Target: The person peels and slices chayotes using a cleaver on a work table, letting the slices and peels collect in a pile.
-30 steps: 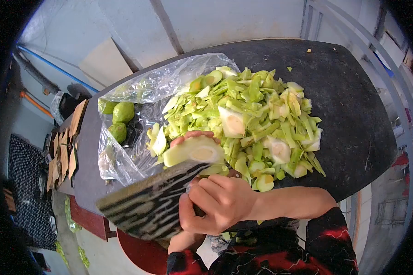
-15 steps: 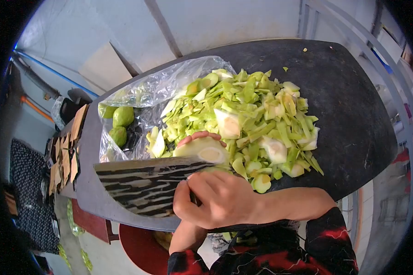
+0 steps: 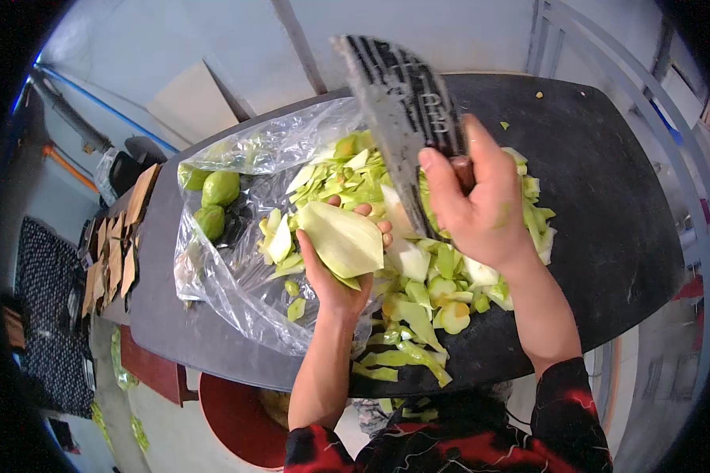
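Note:
My left hand [image 3: 335,280] cups a peeled pale-green fruit [image 3: 341,240], its fingers wrapped around the sides; the exact kind is unclear. A strip of green skin shows beneath it. In my right hand [image 3: 485,201] is a broad cleaver [image 3: 406,114], gripped by its brown handle and raised over the pile with the blade pointing up and away. Below and behind both hands lies a heap of green peels and cut pieces [image 3: 442,268], partly hidden by the right hand and blade. Whole green fruits [image 3: 221,188] rest on the left, inside a clear plastic bag [image 3: 252,311].
A dark table [image 3: 599,205] with rounded corners carries everything. Several peel strips [image 3: 406,355] lie near its front edge. A red tub [image 3: 241,418] stands on the floor below. Torn cardboard [image 3: 126,252] is at the left, and a metal railing [image 3: 647,71] stands at the right.
The cleaver has swung up and right, away from the fruit. My left hand has turned palm up, bringing the fruit's smooth side into view. More of the bag and front peels show.

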A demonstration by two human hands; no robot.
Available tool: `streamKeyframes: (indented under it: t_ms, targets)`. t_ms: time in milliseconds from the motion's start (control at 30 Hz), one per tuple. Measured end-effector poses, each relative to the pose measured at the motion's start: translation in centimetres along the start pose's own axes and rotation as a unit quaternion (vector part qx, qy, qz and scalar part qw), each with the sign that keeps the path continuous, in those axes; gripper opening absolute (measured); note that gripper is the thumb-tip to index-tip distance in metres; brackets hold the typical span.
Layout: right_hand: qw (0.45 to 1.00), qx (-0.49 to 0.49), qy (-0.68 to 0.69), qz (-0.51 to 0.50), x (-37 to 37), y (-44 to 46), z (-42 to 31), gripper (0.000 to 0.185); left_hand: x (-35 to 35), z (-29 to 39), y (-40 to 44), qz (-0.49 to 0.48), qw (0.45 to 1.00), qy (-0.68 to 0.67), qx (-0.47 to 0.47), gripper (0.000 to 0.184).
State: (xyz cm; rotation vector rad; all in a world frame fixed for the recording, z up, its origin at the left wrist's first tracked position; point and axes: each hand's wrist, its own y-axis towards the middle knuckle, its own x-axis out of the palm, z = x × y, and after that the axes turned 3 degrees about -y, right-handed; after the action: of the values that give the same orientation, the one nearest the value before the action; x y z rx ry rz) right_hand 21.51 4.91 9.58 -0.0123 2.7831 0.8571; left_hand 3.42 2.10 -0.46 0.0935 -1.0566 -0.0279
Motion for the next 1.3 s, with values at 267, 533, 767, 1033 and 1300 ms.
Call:
streamKeyframes:
  t_ms: [267,533,767,1033,1300]
  targets:
    - [0.997,-0.004,0.044,0.064,-1.8,-0.1,-0.4,0.010,-0.4,2.4,0.1,0.110,0.990,-0.040,-0.080,0.053]
    - [0.992,-0.025,0.081,0.091,-5.1,0.0,-1.2,0.010,-4.0,15.0,-12.0,0.216,0.935,0.201,0.198,0.040]
    - [0.994,-0.024,0.035,0.103,-7.4,1.2,-1.0,0.010,-20.0,21.1,-30.4,0.463,0.713,0.433,0.301,0.035]
    - [0.997,-0.025,0.035,0.059,-7.8,0.3,-1.9,0.016,-34.1,12.0,-40.0,0.460,0.593,0.619,-0.232,0.027]
    - [0.994,-0.041,0.044,0.091,-9.2,0.3,-1.4,0.016,-19.1,18.3,-30.4,0.459,0.774,0.403,0.170,0.017]
